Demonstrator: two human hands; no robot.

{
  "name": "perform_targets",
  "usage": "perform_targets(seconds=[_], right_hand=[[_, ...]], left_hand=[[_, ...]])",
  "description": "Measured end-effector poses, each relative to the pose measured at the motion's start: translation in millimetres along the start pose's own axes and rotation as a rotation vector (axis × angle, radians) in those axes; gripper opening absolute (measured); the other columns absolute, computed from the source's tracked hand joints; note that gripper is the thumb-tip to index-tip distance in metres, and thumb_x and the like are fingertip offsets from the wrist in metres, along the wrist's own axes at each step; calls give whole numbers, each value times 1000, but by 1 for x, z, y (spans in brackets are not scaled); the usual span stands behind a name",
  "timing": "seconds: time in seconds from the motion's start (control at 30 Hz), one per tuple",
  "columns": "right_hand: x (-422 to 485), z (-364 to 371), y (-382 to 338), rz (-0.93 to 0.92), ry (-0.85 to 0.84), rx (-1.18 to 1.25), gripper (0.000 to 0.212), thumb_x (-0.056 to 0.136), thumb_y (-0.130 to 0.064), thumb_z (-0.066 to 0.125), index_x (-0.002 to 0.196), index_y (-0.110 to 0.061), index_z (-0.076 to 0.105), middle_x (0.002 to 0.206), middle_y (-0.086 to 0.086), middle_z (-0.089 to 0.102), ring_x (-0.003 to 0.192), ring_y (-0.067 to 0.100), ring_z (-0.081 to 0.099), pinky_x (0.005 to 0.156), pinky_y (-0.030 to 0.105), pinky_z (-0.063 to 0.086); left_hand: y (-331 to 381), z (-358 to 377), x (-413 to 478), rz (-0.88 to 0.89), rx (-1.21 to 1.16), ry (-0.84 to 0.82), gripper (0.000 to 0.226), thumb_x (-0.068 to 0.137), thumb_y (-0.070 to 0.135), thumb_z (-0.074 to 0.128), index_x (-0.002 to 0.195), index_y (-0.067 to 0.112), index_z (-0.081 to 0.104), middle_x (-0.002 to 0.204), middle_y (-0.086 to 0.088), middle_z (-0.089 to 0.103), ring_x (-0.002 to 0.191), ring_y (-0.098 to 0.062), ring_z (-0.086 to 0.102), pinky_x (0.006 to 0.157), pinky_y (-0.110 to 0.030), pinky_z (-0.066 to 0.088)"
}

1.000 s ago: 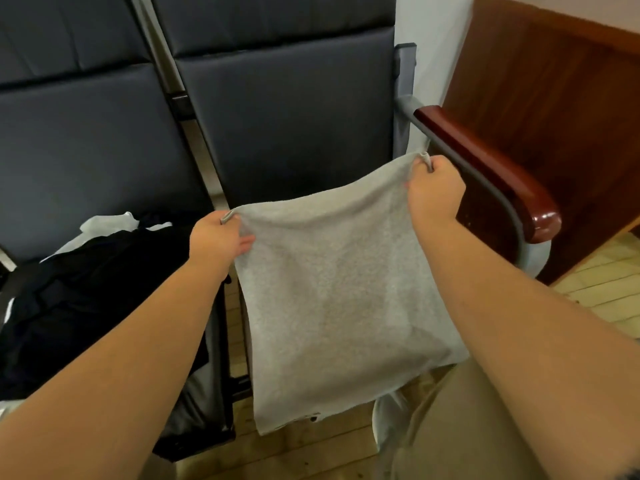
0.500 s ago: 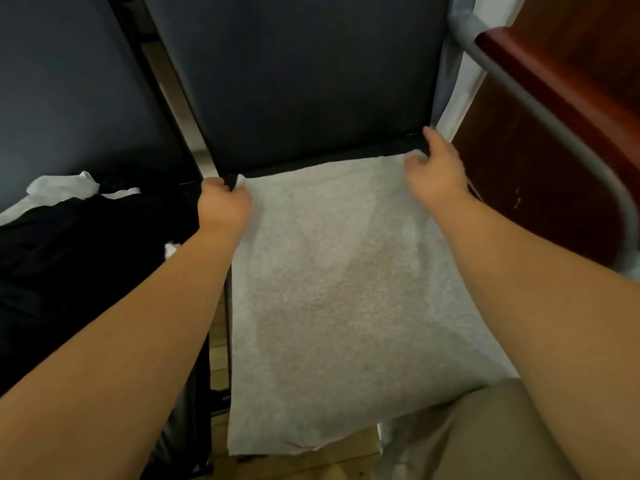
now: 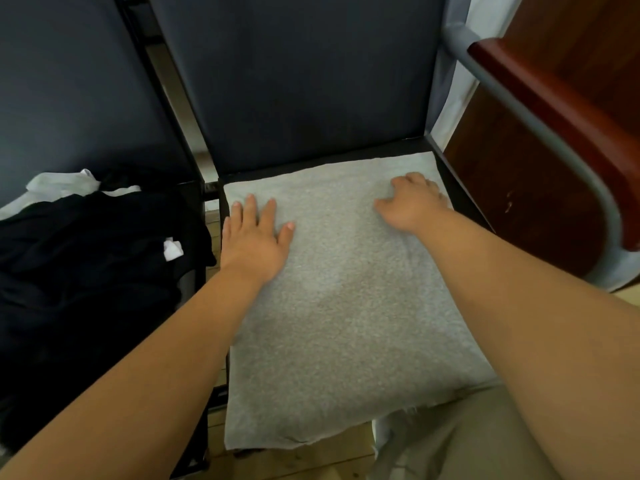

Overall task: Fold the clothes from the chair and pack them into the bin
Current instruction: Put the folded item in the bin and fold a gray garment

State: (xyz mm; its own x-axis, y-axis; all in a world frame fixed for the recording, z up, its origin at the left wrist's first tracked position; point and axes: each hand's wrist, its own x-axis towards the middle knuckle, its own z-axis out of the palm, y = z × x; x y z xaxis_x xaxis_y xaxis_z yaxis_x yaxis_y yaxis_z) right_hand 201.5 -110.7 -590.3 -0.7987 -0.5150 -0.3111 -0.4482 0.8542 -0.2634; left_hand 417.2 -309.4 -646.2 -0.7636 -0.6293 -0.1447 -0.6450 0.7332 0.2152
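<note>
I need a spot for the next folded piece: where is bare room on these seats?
The grey cloth covers the right seat, left hand and right hand resting on it; only a thin strip by the backrest is bare. The left chair is crowded with black clothes.

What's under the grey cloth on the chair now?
The chair seat; only a strip at its back edge shows, the rest is covered. The grey cloth overhangs the wooden floor in front. The left hand and right hand rest on top.
</note>
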Motion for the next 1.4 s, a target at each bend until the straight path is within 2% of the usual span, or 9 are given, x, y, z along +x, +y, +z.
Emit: perform_targets(seconds=[0.1, 0.5, 0.73, 0.9, 1.07, 1.13, 1.2, 1.27, 1.4], right_hand=[[4, 5, 5, -19, -11, -25, 79, 103, -61, 51, 168, -22, 26, 175, 6, 16, 160, 38, 15, 127, 54, 17], [37, 17, 6, 10, 74, 6, 83, 98, -65, 49, 169, -31, 22, 178, -1, 7, 164, 31, 4, 130, 53, 5], [30, 14, 1, -11, 132, 31, 82, 100, -58, 50, 169, -21, 24, 179, 2, 5, 164, 31, 5, 132, 53, 8], [-3, -5, -15, -65, 99, 41, 68, 104, -47, 52, 164, -17, 38, 176, 9, 17, 160, 34, 20, 129, 46, 21], [-48, -16, -21, -45, 55, 18, 44, 105, -33, 50, 141, -9, 61, 153, 19, 41, 136, 41, 46, 113, 46, 44], [-70, -22, -26, -1, 49, 48, 29, 103, -27, 46, 106, -7, 67, 132, 23, 54, 114, 39, 55, 96, 42, 51], [-97, -27, -30, 28, 61, 73, 29, 102, -20, 41, 78, -9, 55, 107, 21, 59, 87, 32, 56, 77, 36, 46], [-130, -30, -33, 36, 38, 72, 30, 106, -14, 41, 85, -5, 61, 102, 16, 62, 84, 29, 58, 76, 36, 46], [-176, -16, -17, 157, -35, 277, 34, 107, -7, 44, 128, -3, 70, 129, 15, 66, 116, 35, 63, 100, 38, 51]], left_hand=[[2, 5, 4, -8, 30, 5, 74, 105, 69, 10, 169, 33, 0, 177, -5, -15, 163, -29, -15, 132, -49, -6], [2, 5, 25, -70, 41, 27, 75, 102, 72, 10, 168, 39, 1, 177, 1, -14, 162, -29, -17, 131, -49, -5], [2, -5, 21, -51, 14, -15, 80, 100, 74, 15, 169, 36, 3, 177, -2, -13, 162, -31, -19, 130, -52, -9], [6, -25, -3, -6, 6, 52, 83, 106, 65, 20, 170, 15, 1, 177, -7, -10, 162, -28, -16, 132, -49, -5], [12, -52, -55, 139, 23, -109, 79, 109, 60, 30, 170, 12, 8, 178, -8, -2, 164, -28, -6, 133, -45, 2], [9, -59, -80, 201, 58, -203, 80, 109, 60, 33, 169, 12, 10, 178, -9, -2, 164, -30, -6, 133, -46, 4], [6, -67, -105, 237, 89, -276, 80, 108, 59, 39, 169, 11, 15, 177, -11, -1, 163, -33, -6, 133, -47, 5], [7, -74, -130, 261, 73, -308, 76, 109, 54, 45, 166, 9, 24, 176, -15, 10, 163, -34, 5, 132, -43, 11], [18, -83, -186, 301, -99, -276, 55, 108, 43, 53, 155, 14, 48, 160, -8, 42, 146, -29, 42, 118, -36, 37]])
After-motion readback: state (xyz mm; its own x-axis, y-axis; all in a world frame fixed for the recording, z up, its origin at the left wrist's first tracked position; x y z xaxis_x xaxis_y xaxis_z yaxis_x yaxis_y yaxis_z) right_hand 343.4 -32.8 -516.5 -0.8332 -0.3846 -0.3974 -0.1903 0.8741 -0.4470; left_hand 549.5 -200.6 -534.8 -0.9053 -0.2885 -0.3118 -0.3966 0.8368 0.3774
